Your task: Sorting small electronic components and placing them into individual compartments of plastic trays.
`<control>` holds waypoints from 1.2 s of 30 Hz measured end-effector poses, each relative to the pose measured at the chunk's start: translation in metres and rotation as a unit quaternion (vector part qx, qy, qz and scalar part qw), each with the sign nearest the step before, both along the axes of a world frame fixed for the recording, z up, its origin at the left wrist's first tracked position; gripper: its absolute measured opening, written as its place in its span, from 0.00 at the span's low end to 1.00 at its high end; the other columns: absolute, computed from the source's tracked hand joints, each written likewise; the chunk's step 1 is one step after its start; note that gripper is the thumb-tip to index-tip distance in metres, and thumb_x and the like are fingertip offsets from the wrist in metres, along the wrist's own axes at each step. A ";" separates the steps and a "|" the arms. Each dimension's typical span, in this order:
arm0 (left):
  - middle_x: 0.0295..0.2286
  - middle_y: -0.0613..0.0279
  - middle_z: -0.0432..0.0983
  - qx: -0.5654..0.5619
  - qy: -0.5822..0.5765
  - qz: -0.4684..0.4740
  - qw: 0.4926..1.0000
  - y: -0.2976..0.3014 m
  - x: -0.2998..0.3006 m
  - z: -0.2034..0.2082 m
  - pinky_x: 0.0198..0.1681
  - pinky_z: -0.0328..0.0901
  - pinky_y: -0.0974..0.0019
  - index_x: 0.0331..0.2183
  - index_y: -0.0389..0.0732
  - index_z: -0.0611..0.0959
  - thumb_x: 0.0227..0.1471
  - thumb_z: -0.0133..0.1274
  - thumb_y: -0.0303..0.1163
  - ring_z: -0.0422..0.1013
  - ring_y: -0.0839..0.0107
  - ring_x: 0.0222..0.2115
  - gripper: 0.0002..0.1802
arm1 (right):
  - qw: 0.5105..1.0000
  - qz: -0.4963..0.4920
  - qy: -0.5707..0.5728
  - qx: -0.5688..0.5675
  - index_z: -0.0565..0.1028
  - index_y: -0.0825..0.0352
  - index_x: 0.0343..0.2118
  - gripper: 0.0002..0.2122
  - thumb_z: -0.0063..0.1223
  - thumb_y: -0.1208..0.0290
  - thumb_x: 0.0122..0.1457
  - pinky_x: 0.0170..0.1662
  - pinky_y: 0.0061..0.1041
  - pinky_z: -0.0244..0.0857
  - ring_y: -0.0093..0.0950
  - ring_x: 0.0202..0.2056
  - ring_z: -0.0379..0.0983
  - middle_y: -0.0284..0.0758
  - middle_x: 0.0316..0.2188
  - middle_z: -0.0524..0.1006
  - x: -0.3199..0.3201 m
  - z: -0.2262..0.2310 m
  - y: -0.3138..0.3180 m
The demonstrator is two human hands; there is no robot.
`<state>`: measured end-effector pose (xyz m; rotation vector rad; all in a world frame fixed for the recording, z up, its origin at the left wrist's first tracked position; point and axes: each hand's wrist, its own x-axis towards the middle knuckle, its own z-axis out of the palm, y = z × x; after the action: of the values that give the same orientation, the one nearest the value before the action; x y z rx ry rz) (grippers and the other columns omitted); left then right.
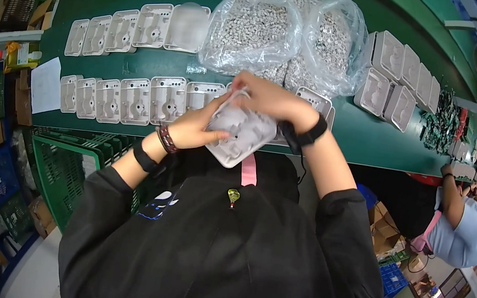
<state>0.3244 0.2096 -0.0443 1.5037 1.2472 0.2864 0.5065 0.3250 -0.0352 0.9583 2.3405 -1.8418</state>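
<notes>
A light grey plastic housing [231,155], open-topped like a shallow box, is tilted in front of my chest at the table's front edge. My left hand [193,129] grips its left side, thumb lying over the inside and fingers behind. My right hand [271,100] is bent over the housing's upper end, its fingers curled together and smeared by motion. A pale curved strip shows at those fingertips; I cannot make out what it is. Behind my hands a row of similar grey housings [167,102] runs along the near side of the green table [159,63].
Another row of housings [122,32] stands farther back. Clear plastic bags [255,26] of small grey parts sit at the back middle. Stacked housings [389,54] and dark green strips [440,125] lie to the right. Paper [46,87] and a green crate [64,155] are left. A co-worker [459,229] is at right.
</notes>
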 end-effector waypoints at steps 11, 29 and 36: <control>0.47 0.47 0.60 0.049 -0.090 0.332 0.938 -0.022 0.011 -0.039 0.51 0.51 0.66 0.51 0.34 0.56 0.55 0.36 0.37 0.57 0.60 0.50 0.25 | 0.876 -0.223 -0.132 0.407 0.71 0.62 0.33 0.08 0.51 0.71 0.47 0.36 0.35 0.63 0.40 0.33 0.69 0.39 0.31 0.71 -0.049 -0.127 0.104; 0.43 0.43 0.66 0.103 -0.015 0.290 0.951 0.000 0.024 -0.061 0.42 0.61 0.60 0.52 0.42 0.58 0.53 0.39 0.43 0.65 0.50 0.42 0.27 | 0.682 -0.457 0.373 -0.431 0.66 0.67 0.36 0.07 0.43 0.78 0.53 0.29 0.19 0.61 0.25 0.29 0.65 0.36 0.29 0.69 0.000 -0.039 0.067; 0.42 0.43 0.66 0.063 -0.032 0.210 0.975 -0.003 0.031 -0.015 0.42 0.60 0.60 0.51 0.41 0.59 0.52 0.39 0.43 0.65 0.50 0.42 0.27 | 0.587 -0.438 0.401 -0.550 0.66 0.67 0.37 0.07 0.42 0.76 0.55 0.30 0.19 0.61 0.23 0.29 0.64 0.38 0.33 0.70 0.047 0.004 -0.014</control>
<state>0.3555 0.2068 -0.0590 1.3111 1.5123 0.6989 0.5538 0.3106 -0.0308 1.1400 -0.0695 -3.7638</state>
